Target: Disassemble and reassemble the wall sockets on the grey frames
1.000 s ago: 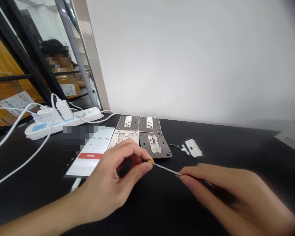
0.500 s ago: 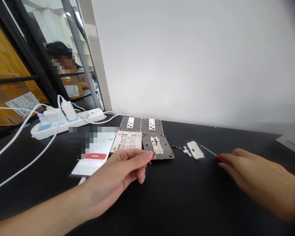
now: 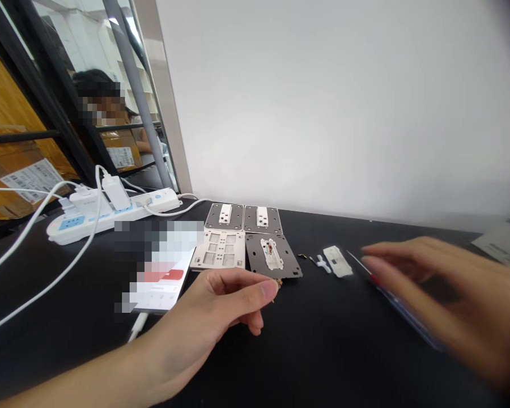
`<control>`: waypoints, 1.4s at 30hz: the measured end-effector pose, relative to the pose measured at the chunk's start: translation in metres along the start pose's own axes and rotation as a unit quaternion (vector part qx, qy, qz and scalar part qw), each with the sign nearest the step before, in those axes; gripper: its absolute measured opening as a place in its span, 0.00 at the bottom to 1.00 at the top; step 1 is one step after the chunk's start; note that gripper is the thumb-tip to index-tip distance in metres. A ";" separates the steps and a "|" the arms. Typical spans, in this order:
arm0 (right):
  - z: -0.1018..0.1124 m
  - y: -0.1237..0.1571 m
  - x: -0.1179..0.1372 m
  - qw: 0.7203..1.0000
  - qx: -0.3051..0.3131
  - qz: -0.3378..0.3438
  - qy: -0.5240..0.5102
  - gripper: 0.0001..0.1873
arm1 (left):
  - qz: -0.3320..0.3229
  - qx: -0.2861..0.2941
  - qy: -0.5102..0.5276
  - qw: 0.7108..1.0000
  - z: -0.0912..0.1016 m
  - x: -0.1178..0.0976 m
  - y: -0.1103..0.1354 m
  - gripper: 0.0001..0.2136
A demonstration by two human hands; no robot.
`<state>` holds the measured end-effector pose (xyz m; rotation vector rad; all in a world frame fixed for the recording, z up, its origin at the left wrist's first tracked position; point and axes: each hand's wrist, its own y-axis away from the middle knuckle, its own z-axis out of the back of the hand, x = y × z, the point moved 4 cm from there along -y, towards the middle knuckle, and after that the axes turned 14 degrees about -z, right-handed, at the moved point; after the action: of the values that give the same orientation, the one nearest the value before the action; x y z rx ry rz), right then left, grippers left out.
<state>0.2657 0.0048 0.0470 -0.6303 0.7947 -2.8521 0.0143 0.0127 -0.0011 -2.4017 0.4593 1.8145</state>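
My left hand [image 3: 225,306] pinches a small brass part [image 3: 277,283] between thumb and fingertips, just in front of a dark metal plate [image 3: 255,252] carrying a white socket module [image 3: 272,254]. Behind that plate stand two similar plates [image 3: 212,216] and a pale perforated frame [image 3: 219,252]. My right hand [image 3: 425,283] is blurred at the right, its fingers spread above a thin screwdriver [image 3: 359,263] with a red collar. I cannot tell whether the hand grips it. A white plastic cover [image 3: 337,261] and a small white piece [image 3: 323,263] lie left of the shaft tip.
A phone [image 3: 170,283] lies on the black table [image 3: 323,351] beside my left hand. Farther left are a white power strip [image 3: 110,212] with chargers and cables. A seated person [image 3: 102,107] and cardboard boxes show beyond a glass pane. Papers [image 3: 504,243] lie at the right edge.
My left hand has moved slightly right and toward me, still pinching the brass part. My right hand has moved away to the right with the screwdriver below it, and its fingers have spread.
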 end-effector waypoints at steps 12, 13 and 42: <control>-0.032 0.025 0.086 0.983 0.090 0.102 -0.122 0.03 | -0.025 0.036 -0.022 0.999 -0.013 0.000 0.007 0.15; -0.031 0.025 0.084 0.984 0.090 0.090 -0.124 0.03 | -0.025 0.036 -0.027 0.999 -0.013 0.000 0.006 0.15; -0.037 0.012 0.043 0.976 0.158 0.038 -0.144 0.07 | -0.246 0.217 -0.597 0.732 -0.009 -0.032 -0.050 0.37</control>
<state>0.2106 0.0026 0.0272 -0.9119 0.3050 -2.6458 0.0296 0.0635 0.0264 -0.6138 0.0421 2.1373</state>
